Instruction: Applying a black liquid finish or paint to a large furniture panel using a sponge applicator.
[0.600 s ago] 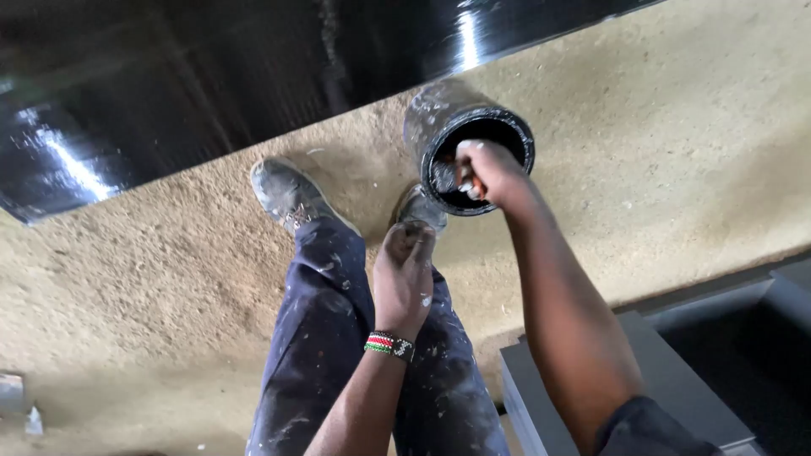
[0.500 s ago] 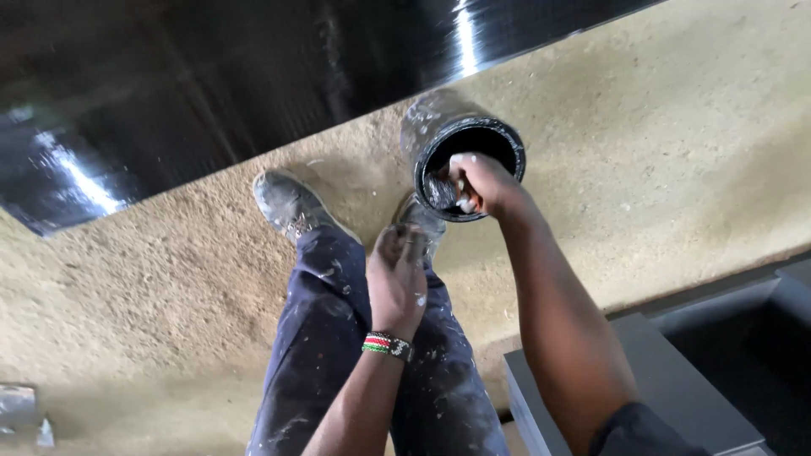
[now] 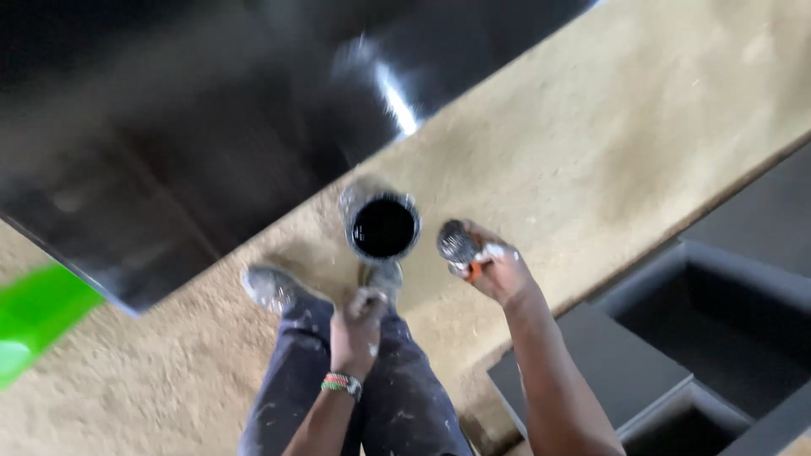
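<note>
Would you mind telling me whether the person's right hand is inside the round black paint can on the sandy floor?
No, the right hand is beside the round black paint can, clear of its rim, holding a paint-covered brush.

A paint tin (image 3: 383,226), open and filled with black liquid, was seen standing on the sawdust-covered floor (image 3: 591,135) just ahead of two dusty shoes. A small roller (image 3: 458,242) (orange at the handle) was held in the right hand (image 3: 498,272), lifted clear of the tin and just beside it. The left hand (image 3: 356,331), a beaded band at its wrist, was rested on the paint-flecked trousers (image 3: 397,414). A glossy black panel (image 3: 186,127) was laid beyond the tin.
</note>
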